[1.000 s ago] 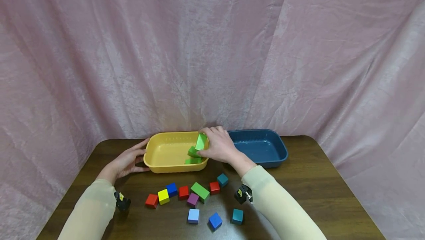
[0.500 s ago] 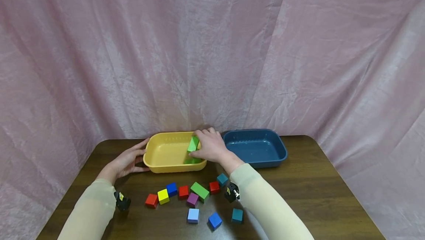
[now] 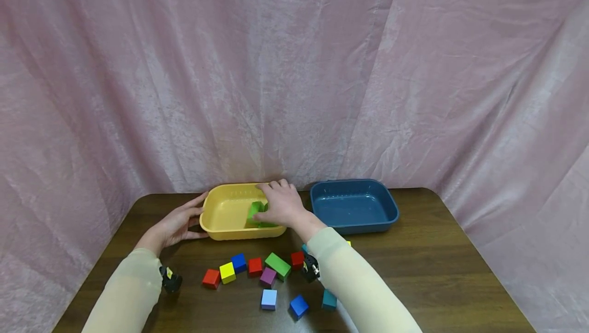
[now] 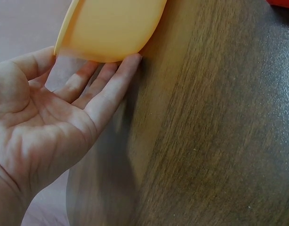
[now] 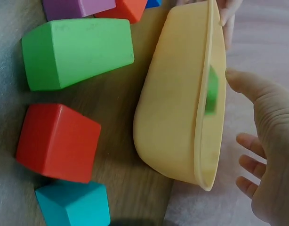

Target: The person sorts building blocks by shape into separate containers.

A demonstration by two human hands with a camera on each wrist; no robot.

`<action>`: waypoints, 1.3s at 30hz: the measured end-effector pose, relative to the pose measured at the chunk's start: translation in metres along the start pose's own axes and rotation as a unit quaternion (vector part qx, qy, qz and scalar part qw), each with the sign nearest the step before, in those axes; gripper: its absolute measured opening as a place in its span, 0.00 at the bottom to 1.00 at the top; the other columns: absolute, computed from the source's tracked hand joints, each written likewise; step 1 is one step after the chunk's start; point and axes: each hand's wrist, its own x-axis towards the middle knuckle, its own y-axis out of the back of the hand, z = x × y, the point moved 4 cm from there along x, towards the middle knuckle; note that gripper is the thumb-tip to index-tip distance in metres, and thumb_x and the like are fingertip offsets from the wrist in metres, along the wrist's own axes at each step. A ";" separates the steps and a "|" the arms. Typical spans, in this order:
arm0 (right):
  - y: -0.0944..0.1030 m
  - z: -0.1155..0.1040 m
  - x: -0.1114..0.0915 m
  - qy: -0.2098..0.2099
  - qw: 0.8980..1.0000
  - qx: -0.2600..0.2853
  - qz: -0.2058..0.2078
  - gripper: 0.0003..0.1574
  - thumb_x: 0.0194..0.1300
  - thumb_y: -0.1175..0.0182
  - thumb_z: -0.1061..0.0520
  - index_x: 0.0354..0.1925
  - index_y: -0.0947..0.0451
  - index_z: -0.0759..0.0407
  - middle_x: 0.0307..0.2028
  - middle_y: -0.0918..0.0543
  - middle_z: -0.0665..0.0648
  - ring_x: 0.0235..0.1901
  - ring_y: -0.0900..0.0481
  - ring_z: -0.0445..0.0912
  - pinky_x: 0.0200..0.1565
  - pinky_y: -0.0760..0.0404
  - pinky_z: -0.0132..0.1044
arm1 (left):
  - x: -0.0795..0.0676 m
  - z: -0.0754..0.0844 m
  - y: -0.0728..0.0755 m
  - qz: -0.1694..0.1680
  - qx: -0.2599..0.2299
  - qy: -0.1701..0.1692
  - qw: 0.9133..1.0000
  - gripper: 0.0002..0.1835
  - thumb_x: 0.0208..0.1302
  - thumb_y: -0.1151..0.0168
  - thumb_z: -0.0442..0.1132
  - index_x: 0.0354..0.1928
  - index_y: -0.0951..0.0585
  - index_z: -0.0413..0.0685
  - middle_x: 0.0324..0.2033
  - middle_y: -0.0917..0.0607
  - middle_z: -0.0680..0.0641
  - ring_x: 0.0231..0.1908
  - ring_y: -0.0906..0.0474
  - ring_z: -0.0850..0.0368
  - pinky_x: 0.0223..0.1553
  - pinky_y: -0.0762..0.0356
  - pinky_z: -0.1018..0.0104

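A yellow plastic tray stands at the back of the table. My left hand touches its left end with extended fingers; in the left wrist view the fingertips rest against the outer wall. Over the tray's right part is my right hand, its thumb and fingers spread apart. Below it, inside the tray, lie green blocks, partly hidden by that hand. In the right wrist view, a blurred green block shows past the rim, apart from the thumb.
A dark blue tray stands to the right. In front lie a green block, red cubes, a yellow cube, a purple cube, a light blue cube, blue cubes and teal cubes. A pink curtain hangs behind.
My right hand has moved left over the yellow tray with a green block and let it go inside. The left hand has stayed at the tray's left end.
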 end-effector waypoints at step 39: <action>0.051 0.019 -0.047 0.074 0.991 0.035 0.104 0.42 0.51 0.40 0.29 0.61 0.31 0.44 0.55 0.27 0.46 0.55 0.37 0.46 0.55 0.39 0.46 | 0.002 -0.001 0.002 0.004 -0.002 0.000 1.000 0.31 0.72 0.55 0.44 0.71 0.52 0.76 0.67 0.47 0.44 0.58 0.35 0.43 0.48 0.30 0.40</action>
